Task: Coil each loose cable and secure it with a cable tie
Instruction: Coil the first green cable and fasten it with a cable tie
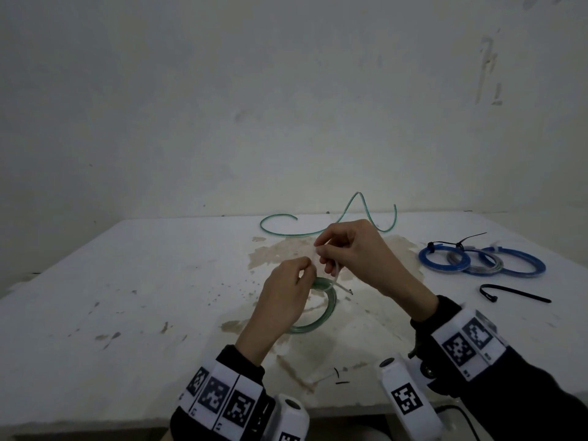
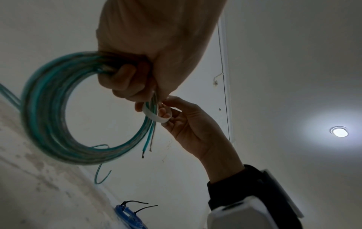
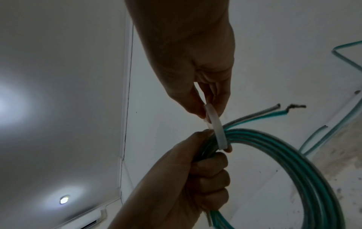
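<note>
teal-green coiled cable [image 1: 321, 308], white cable tie [image 3: 216, 131], blue coils [image 1: 483, 261], black tie [image 1: 515, 293], stained white table [image 1: 127, 281]

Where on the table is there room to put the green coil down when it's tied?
The left half of the table is bare, from the left hand out to the left edge. The right side is crowded: the blue coils and a black cable tie lie there. A loose green cable runs along the back.
</note>
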